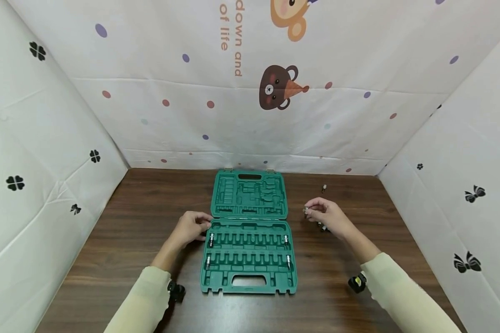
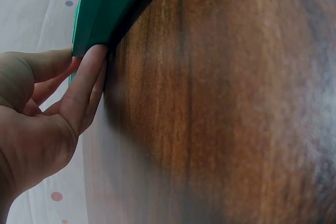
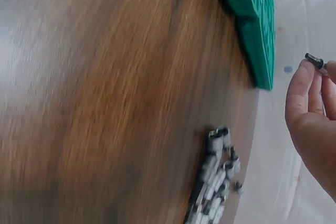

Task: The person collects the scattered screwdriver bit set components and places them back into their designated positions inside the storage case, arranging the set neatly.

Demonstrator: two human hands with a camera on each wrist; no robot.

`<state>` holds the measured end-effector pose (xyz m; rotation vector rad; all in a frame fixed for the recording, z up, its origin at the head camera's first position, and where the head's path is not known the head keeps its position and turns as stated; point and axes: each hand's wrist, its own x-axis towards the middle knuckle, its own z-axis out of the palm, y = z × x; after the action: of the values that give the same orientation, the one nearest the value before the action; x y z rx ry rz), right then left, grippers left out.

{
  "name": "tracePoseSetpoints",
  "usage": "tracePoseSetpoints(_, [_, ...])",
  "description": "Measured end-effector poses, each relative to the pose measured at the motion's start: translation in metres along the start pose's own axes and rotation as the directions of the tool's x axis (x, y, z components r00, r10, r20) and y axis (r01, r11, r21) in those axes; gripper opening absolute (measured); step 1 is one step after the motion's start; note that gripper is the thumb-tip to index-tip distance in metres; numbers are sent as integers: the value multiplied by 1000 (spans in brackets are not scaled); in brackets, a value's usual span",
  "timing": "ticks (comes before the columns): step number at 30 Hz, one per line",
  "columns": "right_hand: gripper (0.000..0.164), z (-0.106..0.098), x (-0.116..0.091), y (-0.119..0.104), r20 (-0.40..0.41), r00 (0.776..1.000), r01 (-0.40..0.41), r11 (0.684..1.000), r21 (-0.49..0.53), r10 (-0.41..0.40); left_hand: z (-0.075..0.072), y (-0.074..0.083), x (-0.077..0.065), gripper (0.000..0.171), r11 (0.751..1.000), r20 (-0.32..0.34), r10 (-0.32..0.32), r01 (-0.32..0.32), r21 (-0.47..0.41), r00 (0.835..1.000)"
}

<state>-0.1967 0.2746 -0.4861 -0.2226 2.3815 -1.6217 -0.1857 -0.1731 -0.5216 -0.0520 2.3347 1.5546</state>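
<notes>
An open green socket case (image 1: 281, 280) lies flat on the table, lid (image 1: 250, 213) folded back. My left hand (image 1: 190, 228) grips its left edge near the hinge, thumb and fingers on either side of the green plastic (image 2: 97, 19). Beside the lid on the right, my right hand (image 1: 328, 217) pinches a small bit socket (image 3: 315, 60) above the table. In the case, one bit socket (image 1: 211, 240) stands at the upper row's left end and another (image 1: 286, 240) at its right end. The lower row likewise has a left one (image 1: 208, 262) and a right one (image 1: 289, 262).
A pile of bit sockets (image 3: 215, 177) lies on the wooden table (image 1: 150, 296) by my right hand, partly hidden by it in the head view. A single socket (image 1: 324, 188) lies farther back. Patterned white cloth (image 1: 233, 125) walls the table's back and sides.
</notes>
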Motion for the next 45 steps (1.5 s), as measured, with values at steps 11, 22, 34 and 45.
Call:
tracePoseSetpoints(11, [31, 26, 4, -9, 107, 994, 6, 999, 49, -11, 1, 0, 0, 24, 1000, 0, 3, -3, -6, 1000])
tracePoseSetpoints(22, [30, 53, 8, -21, 172, 985, 19, 998, 62, -30, 1, -2, 2, 23, 1000, 1, 6, -6, -3, 1000])
tracePoseSetpoints(34, [24, 85, 15, -33, 291, 954, 54, 994, 94, -79, -1, -1, 2, 24, 1000, 10, 8, -8, -4, 1000])
tracePoseSetpoints(45, [23, 110, 21, -41, 336, 937, 68, 994, 89, -94, -1, 0, 1, 25, 1000, 17, 18, -18, 18, 1000])
